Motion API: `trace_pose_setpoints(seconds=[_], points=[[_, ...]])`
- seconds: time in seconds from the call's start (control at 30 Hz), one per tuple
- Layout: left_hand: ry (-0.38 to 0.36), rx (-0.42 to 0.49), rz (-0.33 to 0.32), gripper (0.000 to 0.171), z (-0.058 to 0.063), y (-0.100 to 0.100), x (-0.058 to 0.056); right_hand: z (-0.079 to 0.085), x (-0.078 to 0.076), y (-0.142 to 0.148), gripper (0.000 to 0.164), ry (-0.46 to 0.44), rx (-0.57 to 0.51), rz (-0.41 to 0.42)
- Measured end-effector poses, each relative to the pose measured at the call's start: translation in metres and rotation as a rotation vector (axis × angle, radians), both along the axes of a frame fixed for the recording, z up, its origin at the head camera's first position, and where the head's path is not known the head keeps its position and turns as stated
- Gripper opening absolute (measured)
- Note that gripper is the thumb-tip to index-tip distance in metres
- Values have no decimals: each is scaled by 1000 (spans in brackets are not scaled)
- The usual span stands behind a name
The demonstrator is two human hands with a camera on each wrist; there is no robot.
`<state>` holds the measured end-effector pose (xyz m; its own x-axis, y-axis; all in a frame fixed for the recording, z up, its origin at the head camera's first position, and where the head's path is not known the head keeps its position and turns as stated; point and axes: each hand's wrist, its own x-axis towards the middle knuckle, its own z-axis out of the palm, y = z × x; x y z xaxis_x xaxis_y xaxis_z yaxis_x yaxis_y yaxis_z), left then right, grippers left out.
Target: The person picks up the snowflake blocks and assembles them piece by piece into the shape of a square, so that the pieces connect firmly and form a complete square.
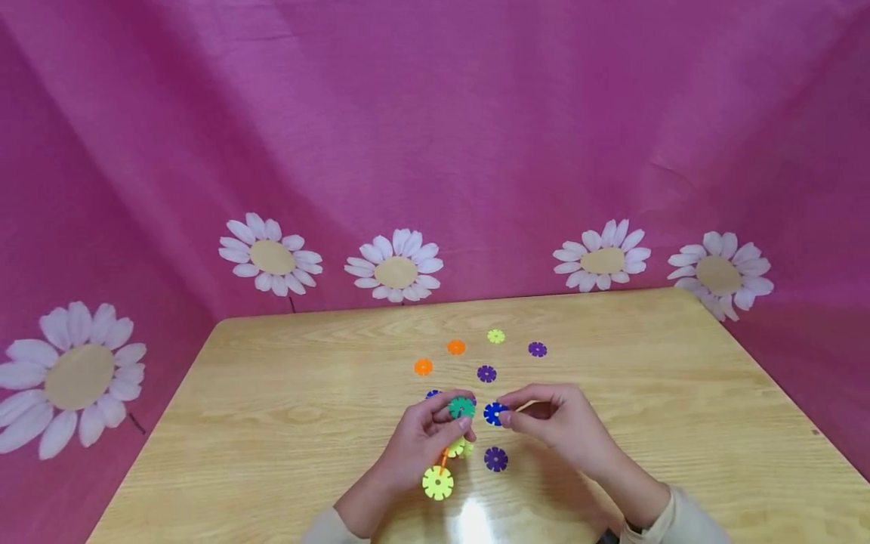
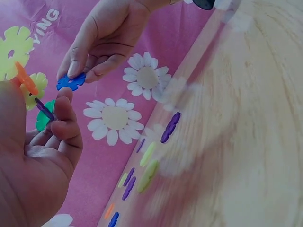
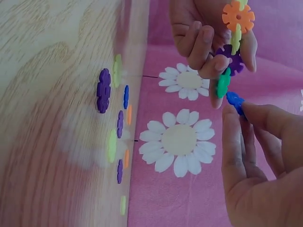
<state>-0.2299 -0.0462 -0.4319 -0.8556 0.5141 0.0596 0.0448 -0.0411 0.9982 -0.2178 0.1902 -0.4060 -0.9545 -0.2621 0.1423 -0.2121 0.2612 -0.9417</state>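
My left hand (image 1: pixel 411 442) holds a chain of slotted flower-shaped discs. A green disc (image 1: pixel 461 407) is at the chain's far end, joined to a purple disc (image 3: pixel 233 59) that the fingers pinch. Beyond that come a small yellow disc (image 2: pixel 36 90), an orange disc (image 3: pixel 238 18) and a yellow disc (image 1: pixel 438 483) hanging at the near end. Between thumb and fingertips, my right hand (image 1: pixel 574 431) pinches a blue disc (image 1: pixel 493 414). In the right wrist view the blue disc is close by the green one, its edge pointing towards it.
Loose discs lie on the wooden table (image 1: pixel 272 423): a purple disc (image 1: pixel 496 459) nearest me, and farther back another purple one (image 1: pixel 486 374), an orange disc (image 1: pixel 456 347) and a yellow disc (image 1: pixel 496 336). A loose blue disc (image 1: pixel 433 394) is partly hidden behind my left hand. Pink daisy-print cloth (image 1: pixel 476 151) hangs around the table.
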Motion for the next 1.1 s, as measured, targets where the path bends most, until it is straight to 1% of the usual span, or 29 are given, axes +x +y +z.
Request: trace_pose_setpoints(seconds=[0.1, 0.17, 0.27, 0.37, 0.53, 0.67, 0.8, 1.0, 1.1], points=[[4, -36, 1, 41, 0, 1, 2, 0, 3, -3, 19, 39, -4, 8], [18, -68, 5, 41, -1, 2, 2, 2, 5, -4, 18, 62, 4, 12], [45, -87, 9, 41, -2, 3, 2, 2, 7, -7, 16, 94, 18, 9], [56, -85, 10, 42, -2, 4, 3, 0, 8, -9, 16, 168, 46, -14], [60, -94, 21, 43, -2, 6, 6, 1, 13, -14, 20, 319, 96, -64], [46, -76, 0, 46, -2, 7, 8, 0, 15, -16, 21, 387, 126, -85], [46, -78, -9, 48, -2, 8, 9, -2, 16, -18, 22, 439, 127, -95], [107, -92, -10, 50, -2, 8, 9, -5, 17, -22, 22, 564, 123, -106], [139, -104, -23, 52, -2, 7, 8, -6, 17, -22, 24, 607, 126, -101]])
